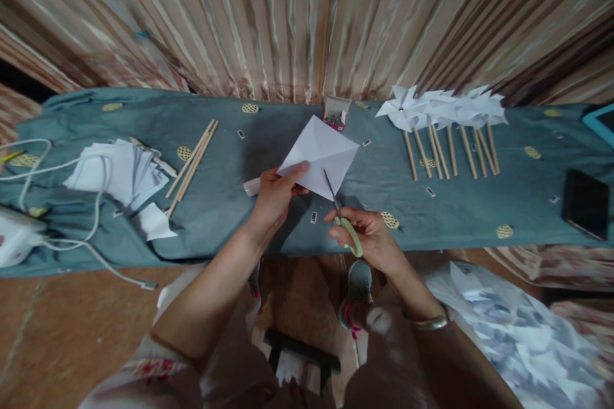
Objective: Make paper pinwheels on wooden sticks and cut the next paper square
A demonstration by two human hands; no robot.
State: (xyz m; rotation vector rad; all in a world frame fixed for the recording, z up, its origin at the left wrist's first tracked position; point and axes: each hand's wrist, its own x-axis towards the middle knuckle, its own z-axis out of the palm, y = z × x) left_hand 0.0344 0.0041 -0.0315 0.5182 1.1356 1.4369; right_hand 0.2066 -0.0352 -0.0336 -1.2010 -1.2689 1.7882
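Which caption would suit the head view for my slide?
The left hand holds creased paper, the right hand scissors at its edge, paper pinwheels lying nearby.

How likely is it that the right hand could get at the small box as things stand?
Probably not directly: the right hand holds scissors, and the paper in the left hand sits between it and the box in this view.
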